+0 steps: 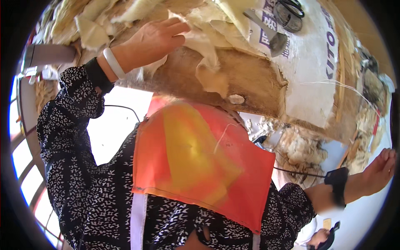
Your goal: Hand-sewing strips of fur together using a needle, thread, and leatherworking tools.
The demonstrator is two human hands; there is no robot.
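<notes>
My left hand point(164, 39), with a white band on its wrist, is at the cream fur pieces point(202, 56) on a worn wooden board point(258, 89); its fingers are curled, and what they hold is unclear. My right hand point(377, 171), with a black strap on the forearm, is at the far right with bent fingers pressed together; their contents are hidden. A grey metal blade point(277, 43) and a dark object with black loops point(287, 18) lie on white printed material point(308, 75). A pink-red apron point(243, 175) with a yellow patch covers my front, a white thread on it.
Shaggy fur scraps point(298, 148) sit below the board at the right, near a black cable point(296, 171). A grey cylinder point(54, 55) is at the upper left. A barred window point(25, 154) is at the left. Another person's hand point(321, 235) shows at the lower right.
</notes>
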